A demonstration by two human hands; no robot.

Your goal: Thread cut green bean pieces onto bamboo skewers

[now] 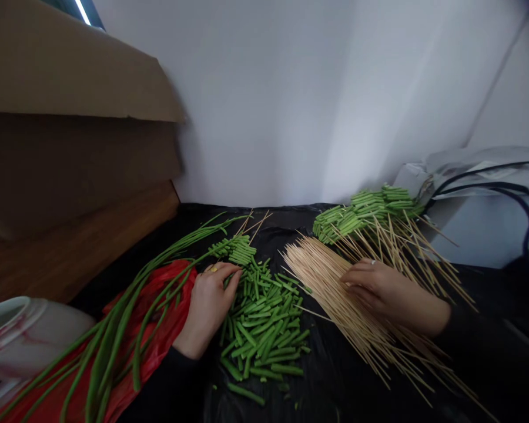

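My left hand point(212, 299), fingers bent and drawn together, is at the upper left edge of a heap of cut green bean pieces point(268, 335). Its fingertips are beside a few skewers threaded with bean pieces point(238, 249); whatever they pinch is hidden. Over on the right, my right hand point(379, 288) rests on a large bundle of thin bamboo skewers point(326, 276), its fingertips closed on a skewer at the top. Long uncut green beans point(119, 317) lie across a red plastic bag point(158, 346), left of my left hand.
Many finished bean skewers point(365, 211) are stacked at the back right, sticks pointing toward me. A white jug-like container point(48, 329) stands at the left, below a cardboard box point(79, 153). Black sheeting point(321, 352) covers the surface; a pale wall point(268, 117) rises behind. Dark cables point(502, 187) hang right.
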